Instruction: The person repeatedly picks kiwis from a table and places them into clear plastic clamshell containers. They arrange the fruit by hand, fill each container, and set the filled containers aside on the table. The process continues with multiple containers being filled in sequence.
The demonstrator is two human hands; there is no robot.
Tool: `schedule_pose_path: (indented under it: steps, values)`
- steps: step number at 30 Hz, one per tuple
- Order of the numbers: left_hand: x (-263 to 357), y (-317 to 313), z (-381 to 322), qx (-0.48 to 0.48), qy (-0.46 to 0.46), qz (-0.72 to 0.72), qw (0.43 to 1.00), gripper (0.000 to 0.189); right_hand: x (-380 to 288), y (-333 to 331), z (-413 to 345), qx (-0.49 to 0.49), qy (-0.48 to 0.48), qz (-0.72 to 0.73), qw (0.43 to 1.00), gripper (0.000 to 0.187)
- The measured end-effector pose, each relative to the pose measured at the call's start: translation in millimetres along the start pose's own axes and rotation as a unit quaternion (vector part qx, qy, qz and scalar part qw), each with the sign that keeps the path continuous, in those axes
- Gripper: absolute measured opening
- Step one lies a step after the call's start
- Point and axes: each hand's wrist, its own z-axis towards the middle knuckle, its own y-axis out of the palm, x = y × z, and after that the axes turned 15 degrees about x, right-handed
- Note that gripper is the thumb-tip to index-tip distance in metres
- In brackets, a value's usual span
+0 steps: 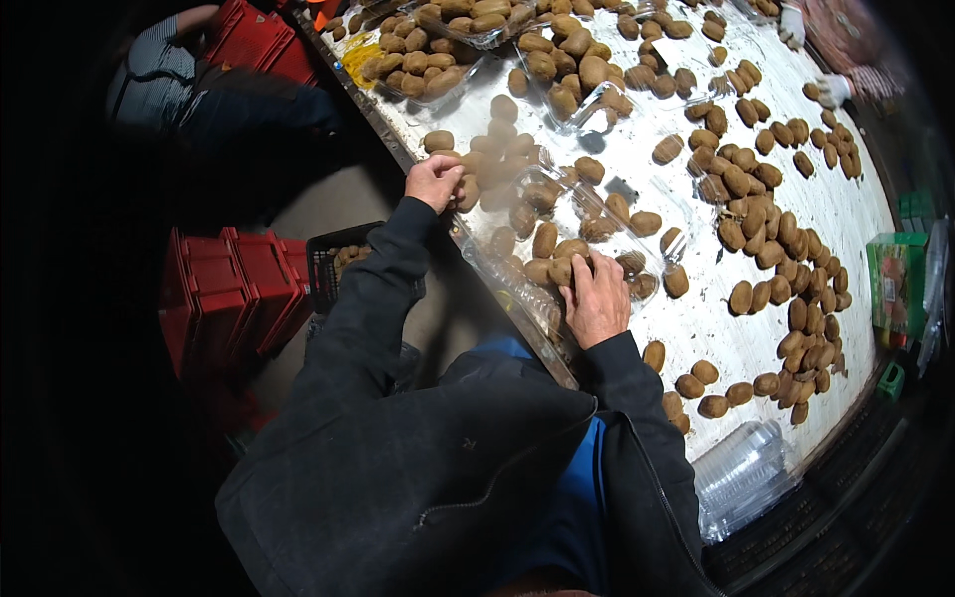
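Note:
Many brown kiwifruit (753, 216) lie on a white table (694, 328). Near the table's front edge, my left hand (436, 183) touches or lies beside a kiwifruit (468, 192), its fingers bent; whether it grips anything cannot be made out. My right hand (599, 297) has its fingertips on a kiwifruit (561, 272) in a clear plastic clamshell container (630, 242). Several kiwifruit lie in and around this clamshell, and a hazy patch blurs those between my hands. Farther up the table stand other clear clamshells (571, 119) filled with kiwifruit.
A stack of clear clamshells (746, 474) lies at the table's near right corner. Red plastic crates (246, 291) and a black crate holding kiwifruit (347, 257) stand at left. A person (160, 82) is at upper left; a co-worker's gloved hand (833, 91) rests across the table.

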Motion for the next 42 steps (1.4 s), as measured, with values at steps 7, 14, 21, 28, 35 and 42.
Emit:
schedule_pose_path:
  steps: [7,14,21,28,35,42]
  values:
    - [9,25,-24,0.107,0.336,0.344,0.87,0.052,-3,-3,0,0.001,-0.005,-0.003,1.0,0.054]
    - [19,10,-7,0.071,0.107,0.072,0.989,0.046,-6,-16,3,0.041,-0.01,0.019,0.999,0.046]
    - [90,-52,-73,-0.046,0.176,-0.035,0.983,0.042,-1,-34,5,0.089,-0.011,0.063,0.994,0.036]
    - [79,10,-180,-0.108,0.328,0.23,0.91,0.049,5,-39,0,0.096,-0.012,0.066,0.993,0.031]
    - [39,22,-144,-0.024,0.359,0.25,0.899,0.04,11,-52,-4,0.155,-0.003,0.073,0.985,0.027]
    - [54,35,-120,-0.093,0.269,0.216,0.934,0.03,45,-79,-16,0.238,0.092,0.017,0.967,0.03]
